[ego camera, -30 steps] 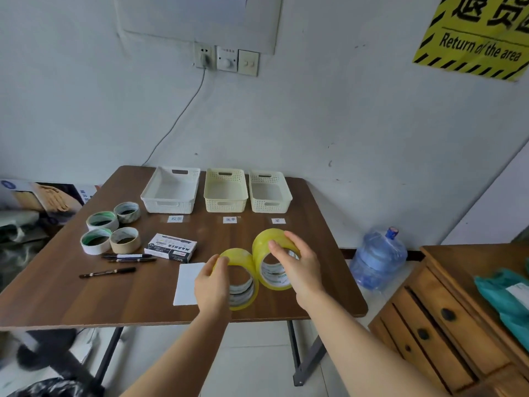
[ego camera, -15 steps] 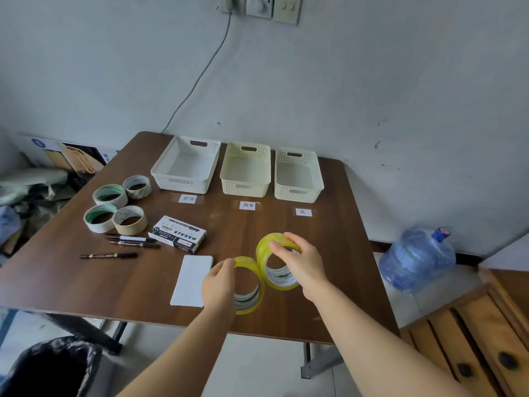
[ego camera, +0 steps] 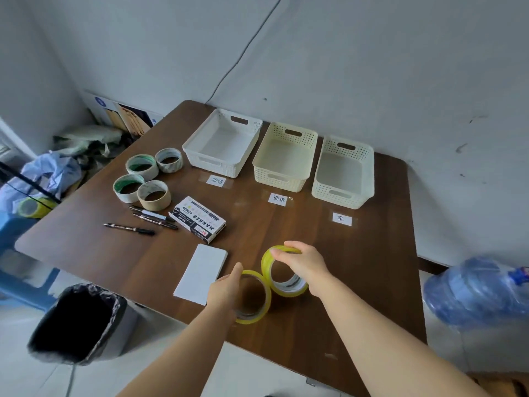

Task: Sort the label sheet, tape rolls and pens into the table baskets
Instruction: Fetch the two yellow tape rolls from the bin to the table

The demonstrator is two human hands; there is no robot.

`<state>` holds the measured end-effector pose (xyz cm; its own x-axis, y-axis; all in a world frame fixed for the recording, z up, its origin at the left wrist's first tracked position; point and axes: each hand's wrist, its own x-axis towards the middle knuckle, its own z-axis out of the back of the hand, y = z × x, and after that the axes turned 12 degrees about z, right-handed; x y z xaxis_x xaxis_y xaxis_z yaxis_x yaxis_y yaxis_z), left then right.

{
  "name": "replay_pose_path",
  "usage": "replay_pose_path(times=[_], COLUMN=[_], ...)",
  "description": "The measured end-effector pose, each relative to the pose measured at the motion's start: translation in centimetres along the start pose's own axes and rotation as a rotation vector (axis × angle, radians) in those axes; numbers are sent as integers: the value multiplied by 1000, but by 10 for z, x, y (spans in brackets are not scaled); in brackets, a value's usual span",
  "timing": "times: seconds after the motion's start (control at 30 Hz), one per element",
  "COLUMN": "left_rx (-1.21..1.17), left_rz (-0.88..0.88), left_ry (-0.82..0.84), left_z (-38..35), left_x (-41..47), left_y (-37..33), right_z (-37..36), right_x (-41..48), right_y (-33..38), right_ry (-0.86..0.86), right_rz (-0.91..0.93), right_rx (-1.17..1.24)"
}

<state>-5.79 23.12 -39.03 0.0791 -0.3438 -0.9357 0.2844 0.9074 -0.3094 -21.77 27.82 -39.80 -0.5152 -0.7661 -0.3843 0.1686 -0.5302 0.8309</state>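
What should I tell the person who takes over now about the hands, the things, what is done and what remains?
Hands: the left hand grips the left yellow roll; the right hand grips the right yellow roll, both near the front edge of the table.
Things: four tape rolls stand at the left, with three pens and a marker box beside them. The label sheet lies left of the left hand.
Done: nothing; all three baskets are empty.
Left: all rolls, the sheet and the pens into their baskets.

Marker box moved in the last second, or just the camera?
No. The marker box still lies right beside the pens, just beyond the label sheet; only the view shifted.
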Motion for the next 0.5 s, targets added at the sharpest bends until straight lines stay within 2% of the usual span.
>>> replay_pose_path(times=[0.23,0.5], left_rx=[-40,-68], left_rz=[182,262], left_ry=[44,66], left_z=[-5,-6], left_x=[12,19], left_y=[-6,-17], right_z=[-6,-15], right_x=[39,71], right_y=[3,9], right_ry=[194,276], right_rz=[-42,-105], right_rx=[-154,-242])
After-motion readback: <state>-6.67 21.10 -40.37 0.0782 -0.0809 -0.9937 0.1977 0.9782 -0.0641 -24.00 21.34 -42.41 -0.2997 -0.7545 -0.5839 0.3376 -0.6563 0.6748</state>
